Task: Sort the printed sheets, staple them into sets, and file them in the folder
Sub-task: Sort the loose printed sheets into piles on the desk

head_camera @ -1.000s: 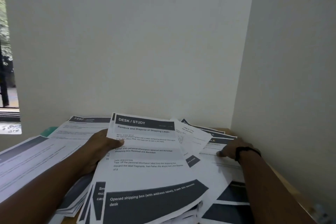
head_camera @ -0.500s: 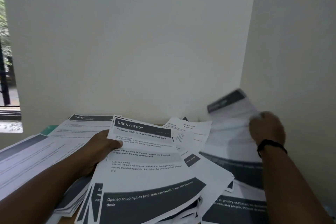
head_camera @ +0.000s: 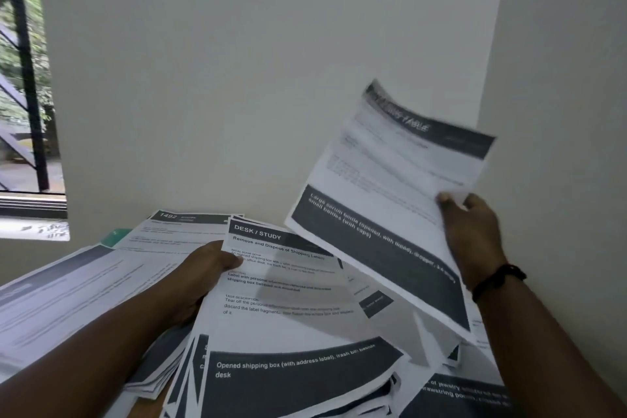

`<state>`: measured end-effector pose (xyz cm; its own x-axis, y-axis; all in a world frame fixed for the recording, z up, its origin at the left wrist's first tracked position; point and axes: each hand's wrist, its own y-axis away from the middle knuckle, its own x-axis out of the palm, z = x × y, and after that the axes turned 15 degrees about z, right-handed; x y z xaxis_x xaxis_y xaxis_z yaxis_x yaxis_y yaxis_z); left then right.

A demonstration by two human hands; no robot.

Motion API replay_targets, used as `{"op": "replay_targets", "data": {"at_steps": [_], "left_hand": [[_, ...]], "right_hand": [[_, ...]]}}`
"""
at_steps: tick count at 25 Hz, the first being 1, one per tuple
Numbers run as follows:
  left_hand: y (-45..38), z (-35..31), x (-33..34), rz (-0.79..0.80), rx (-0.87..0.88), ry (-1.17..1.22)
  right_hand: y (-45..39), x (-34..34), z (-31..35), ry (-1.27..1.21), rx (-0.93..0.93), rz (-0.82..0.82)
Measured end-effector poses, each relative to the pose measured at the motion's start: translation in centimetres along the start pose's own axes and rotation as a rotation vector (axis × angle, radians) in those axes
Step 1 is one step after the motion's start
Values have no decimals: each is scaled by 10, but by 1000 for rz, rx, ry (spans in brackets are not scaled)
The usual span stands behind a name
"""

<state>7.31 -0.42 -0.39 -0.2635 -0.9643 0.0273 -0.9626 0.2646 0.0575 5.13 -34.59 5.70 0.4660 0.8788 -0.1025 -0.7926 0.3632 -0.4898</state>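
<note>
My left hand (head_camera: pixel 203 278) grips a thick stack of printed sheets by its left edge; the top sheet (head_camera: pixel 288 302) is headed "DESK / STUDY". My right hand (head_camera: pixel 475 237), a black band on its wrist, pinches the right edge of a single printed sheet (head_camera: pixel 390 200) and holds it tilted in the air above the stack. That sheet is blurred. More printed sheets (head_camera: pixel 84 288) lie spread on the desk at the left, one headed "1492" (head_camera: pixel 176 231). A teal corner (head_camera: pixel 115 237) pokes out under them; I cannot tell what it belongs to.
White walls meet in a corner close behind the desk, the right wall (head_camera: pixel 559 112) near my right hand. A window (head_camera: pixel 23 78) opens at the far left. Loose sheets (head_camera: pixel 458 394) lie under my right forearm, and a strip of wooden desk (head_camera: pixel 146 409) shows at the bottom.
My right hand picked a sheet from the pile at the right and raised it, then swung it left over the stack. My left hand kept its grip on the stack.
</note>
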Motion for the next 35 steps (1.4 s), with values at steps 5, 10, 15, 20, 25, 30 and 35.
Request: {"op": "replay_targets", "data": {"at_steps": [5,10,15,20,25,30,35], "left_hand": [[4,0,1,-70,33,-9],[12,-6,4,66,30,77],[10,-3,3,49,25,-99],[11,-4,5,56,48,-50],[5,-1,2,18,59,-99],[1,2,1,15,58,-123],[-2,4,-1,9,60,-121]], "right_hand": [[29,60,-33,109,42,357],[48,95,-48,338,104,620],[56,105,-51,536,99,802],[62,100,-43,462,62,865],[33,75,-43,597,251,699],[1,-1,-79,1030,601,315],[-8,-8,-84,989,635,400]]}}
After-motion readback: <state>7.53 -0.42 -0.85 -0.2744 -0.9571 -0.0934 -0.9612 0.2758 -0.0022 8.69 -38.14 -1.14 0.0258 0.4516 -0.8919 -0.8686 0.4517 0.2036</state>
